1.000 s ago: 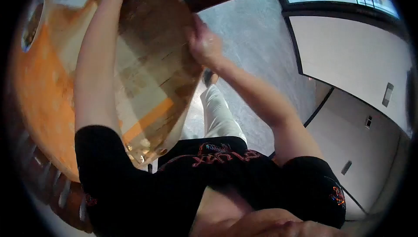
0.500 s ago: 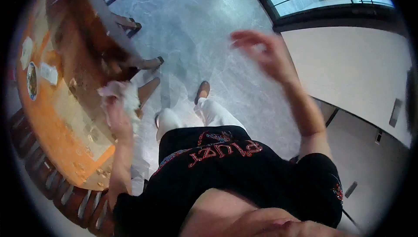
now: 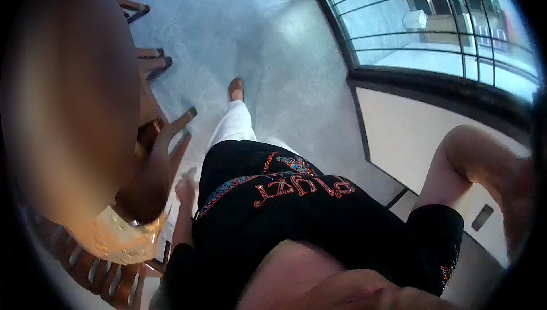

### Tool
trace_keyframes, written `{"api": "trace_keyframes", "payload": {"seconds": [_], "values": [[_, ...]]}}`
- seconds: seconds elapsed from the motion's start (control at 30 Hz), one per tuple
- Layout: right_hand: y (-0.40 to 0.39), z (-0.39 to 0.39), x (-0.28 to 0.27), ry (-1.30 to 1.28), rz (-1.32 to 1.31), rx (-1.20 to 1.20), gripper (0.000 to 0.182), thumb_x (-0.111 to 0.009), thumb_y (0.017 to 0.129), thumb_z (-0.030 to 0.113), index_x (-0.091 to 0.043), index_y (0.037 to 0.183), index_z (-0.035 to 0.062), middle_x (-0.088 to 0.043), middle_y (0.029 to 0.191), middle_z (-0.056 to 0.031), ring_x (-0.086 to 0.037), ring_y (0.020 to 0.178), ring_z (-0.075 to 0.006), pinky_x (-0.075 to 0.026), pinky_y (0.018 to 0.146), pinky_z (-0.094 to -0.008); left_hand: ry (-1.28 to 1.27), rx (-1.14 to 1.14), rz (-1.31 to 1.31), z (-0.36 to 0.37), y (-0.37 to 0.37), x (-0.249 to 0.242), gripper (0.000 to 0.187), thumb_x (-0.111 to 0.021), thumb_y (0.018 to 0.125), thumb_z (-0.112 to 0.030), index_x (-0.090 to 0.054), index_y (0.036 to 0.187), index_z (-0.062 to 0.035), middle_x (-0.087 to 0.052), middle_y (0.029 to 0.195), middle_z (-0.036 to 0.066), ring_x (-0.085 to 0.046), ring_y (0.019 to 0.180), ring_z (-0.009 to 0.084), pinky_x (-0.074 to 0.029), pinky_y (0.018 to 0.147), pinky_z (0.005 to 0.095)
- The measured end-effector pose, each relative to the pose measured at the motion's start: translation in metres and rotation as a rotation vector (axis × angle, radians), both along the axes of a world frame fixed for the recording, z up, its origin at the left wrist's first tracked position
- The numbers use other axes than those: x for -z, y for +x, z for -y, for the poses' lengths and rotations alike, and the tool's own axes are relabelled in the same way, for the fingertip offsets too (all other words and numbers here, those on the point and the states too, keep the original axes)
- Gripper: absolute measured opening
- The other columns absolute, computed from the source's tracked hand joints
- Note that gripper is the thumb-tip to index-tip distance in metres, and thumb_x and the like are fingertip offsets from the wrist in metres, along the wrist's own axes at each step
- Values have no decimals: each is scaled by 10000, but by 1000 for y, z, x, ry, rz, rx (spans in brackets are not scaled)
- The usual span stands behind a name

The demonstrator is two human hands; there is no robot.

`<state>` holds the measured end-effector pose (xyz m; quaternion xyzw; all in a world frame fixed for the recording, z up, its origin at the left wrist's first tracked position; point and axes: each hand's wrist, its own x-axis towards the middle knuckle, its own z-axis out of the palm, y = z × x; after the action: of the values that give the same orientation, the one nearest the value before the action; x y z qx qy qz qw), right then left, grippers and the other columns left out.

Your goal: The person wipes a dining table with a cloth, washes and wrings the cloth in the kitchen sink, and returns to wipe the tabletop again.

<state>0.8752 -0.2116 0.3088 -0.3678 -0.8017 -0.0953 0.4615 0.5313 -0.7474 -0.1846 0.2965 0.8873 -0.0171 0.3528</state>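
Note:
My left hand [image 3: 185, 189] hangs low beside my left hip, small in view and partly blurred. Its fingers look closed on a crumpled whitish cloth [image 3: 190, 172], of which only a little shows. My right arm [image 3: 467, 150] is bent sharply at the right side, its forearm [image 3: 515, 207] running into the dark edge of the picture. The right hand itself lies out of view.
A large blurred brown patch [image 3: 68, 99] covers most of the left side. Below it shows an orange-patterned table corner [image 3: 125, 239], with slatted wooden chairs [image 3: 85, 267] alongside. Wooden legs [image 3: 182, 119] reach onto the grey floor [image 3: 273, 82]. On the right are a pale cabinet [image 3: 393, 125] and a barred window [image 3: 410, 37].
My left hand has dropped from beside the table toward my hip with the cloth. My right hand has gone from in front of me out of view at the right. The view has shifted.

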Motion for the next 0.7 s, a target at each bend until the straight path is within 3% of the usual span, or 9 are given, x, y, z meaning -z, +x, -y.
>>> {"api": "trace_keyframes", "payload": {"seconds": [0.17,0.43,0.5,0.63,0.7], "values": [[3,-110,-22,24,-32,106,254,-529,852,85,-579,1091,16,-615,1005,-122,-598,914,-203,-479,821,-320,-73,-98,269,-90,9,-12,215,-460,839,-192,-602,846,-31,-602,803,169,-598,786,312,-460,683,411],[22,-334,-31,35,-73,91,248,-543,850,99,-587,1081,21,-619,996,-120,-599,905,-197,-483,811,-314,-63,-156,316,-292,-7,13,243,-475,825,-219,-613,824,-19,-599,780,196,-591,736,335,-452,649,420],[29,-392,-29,41,-100,57,246,-547,849,102,-589,1078,22,-620,993,-120,-599,903,-195,-484,809,-313,-80,-83,307,-352,-8,25,251,-479,821,-226,-616,818,-16,-598,774,202,-589,723,341,-450,640,423],[47,-508,-21,29,-160,15,244,-555,848,109,-594,1073,25,-622,989,-119,-599,898,-192,-486,804,-310,16,510,253,-465,-14,51,267,-486,814,-239,-622,807,-10,-596,762,216,-585,698,353,-446,623,427],[39,-564,-19,29,-194,-34,242,-558,848,113,-596,1071,26,-623,986,-119,-599,896,-190,-487,801,-309,-4,442,276,-542,-10,46,275,-490,810,-246,-625,801,-7,-596,756,223,-584,686,359,-444,614,430]]}}
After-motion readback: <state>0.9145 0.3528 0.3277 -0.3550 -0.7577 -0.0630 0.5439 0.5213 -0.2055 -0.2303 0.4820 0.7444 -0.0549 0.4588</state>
